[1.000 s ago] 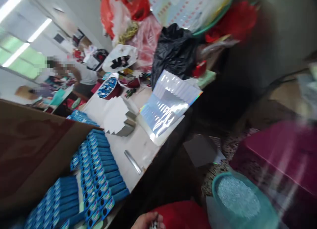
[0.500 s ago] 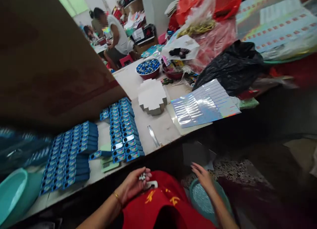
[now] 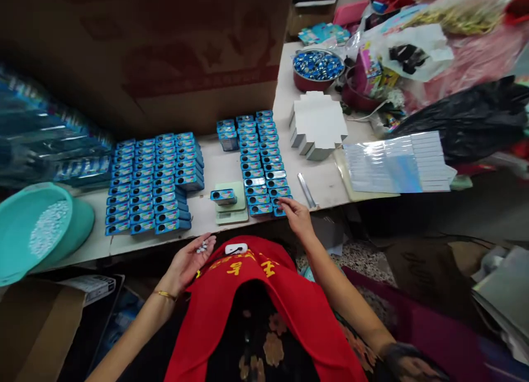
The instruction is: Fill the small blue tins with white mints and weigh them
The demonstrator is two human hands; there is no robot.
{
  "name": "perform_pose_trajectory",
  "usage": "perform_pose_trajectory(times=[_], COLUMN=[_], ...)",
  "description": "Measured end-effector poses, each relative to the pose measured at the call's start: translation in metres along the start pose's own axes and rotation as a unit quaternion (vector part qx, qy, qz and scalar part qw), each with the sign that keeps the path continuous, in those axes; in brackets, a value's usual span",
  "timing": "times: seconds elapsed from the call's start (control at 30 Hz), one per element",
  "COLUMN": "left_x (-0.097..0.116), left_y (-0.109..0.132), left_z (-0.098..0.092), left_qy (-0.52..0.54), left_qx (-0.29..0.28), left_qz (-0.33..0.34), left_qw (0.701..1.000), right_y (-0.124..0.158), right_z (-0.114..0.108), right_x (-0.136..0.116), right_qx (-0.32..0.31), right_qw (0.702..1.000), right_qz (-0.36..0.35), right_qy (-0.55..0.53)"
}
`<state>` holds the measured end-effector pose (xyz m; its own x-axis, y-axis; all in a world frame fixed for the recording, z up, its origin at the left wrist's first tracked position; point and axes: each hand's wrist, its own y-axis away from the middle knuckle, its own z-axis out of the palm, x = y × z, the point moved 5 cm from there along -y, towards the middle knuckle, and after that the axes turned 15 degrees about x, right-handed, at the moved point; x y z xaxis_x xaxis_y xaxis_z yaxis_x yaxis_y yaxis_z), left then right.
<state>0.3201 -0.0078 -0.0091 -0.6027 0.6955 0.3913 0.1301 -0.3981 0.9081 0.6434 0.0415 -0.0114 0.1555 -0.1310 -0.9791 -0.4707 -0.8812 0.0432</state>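
Observation:
My left hand (image 3: 190, 261) is turned palm up over the red apron (image 3: 256, 255), its fingers curled around several small white pieces (image 3: 202, 247). My right hand (image 3: 297, 215) is at the front right corner of a block of blue boxes (image 3: 253, 159), thumb and fingertips brought together over the nearest box. Whether they pinch anything is too small to see. Left of that block, a single blue box (image 3: 223, 196) lies on a pale green scale (image 3: 231, 214). A white earbud-like case (image 3: 236, 248) rests on my apron.
A larger block of blue boxes (image 3: 152, 183) stands at left, beside a teal basin (image 3: 78, 216) of white pieces. A metal strip (image 3: 306, 190), stacked white card (image 3: 320, 120), silvery sheets (image 3: 392, 161) and a red bowl (image 3: 316, 81) of blue pieces lie right. A large carton (image 3: 185, 57) rises behind.
The view has swung left and down. My right hand has gone from above the basin on the floor to the front of the blue boxes. The left still holds the white pieces.

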Motion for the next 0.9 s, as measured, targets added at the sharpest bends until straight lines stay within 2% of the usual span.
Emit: perform_pose_trajectory(times=[0.1, 0.2, 0.3, 0.4, 0.63, 0.9], left_x=[0.024, 0.034, 0.034, 0.031, 0.030, 0.026], left_y=[-0.008, -0.017, -0.027, -0.034, -0.036, -0.039], left_z=[-0.023, -0.031, -0.030, -0.026, -0.013, -0.008], left_qy=[-0.002, -0.002, 0.013, 0.029, 0.079, 0.092], left_qx=[-0.007, -0.014, 0.004, 0.018, 0.027, 0.037], left_qz=[0.007, 0.007, 0.008, 0.014, 0.024, 0.020], left_qw=[1.000, 1.000, 1.000, 0.999, 0.996, 0.995], right_y=[0.008, 0.015, 0.021, 0.021, -0.004, -0.013], right_z=[0.019, 0.029, 0.040, 0.055, 0.097, 0.122], right_x=[-0.007, -0.017, -0.023, -0.024, -0.037, -0.046], right_qx=[0.053, 0.063, 0.021, -0.024, -0.117, -0.165], right_qw=[0.995, 0.982, 0.966, 0.956, 0.934, 0.910], right_qz=[-0.055, -0.121, -0.173, -0.198, -0.245, -0.285], right_qy=[0.061, 0.133, 0.189, 0.214, 0.232, 0.250])
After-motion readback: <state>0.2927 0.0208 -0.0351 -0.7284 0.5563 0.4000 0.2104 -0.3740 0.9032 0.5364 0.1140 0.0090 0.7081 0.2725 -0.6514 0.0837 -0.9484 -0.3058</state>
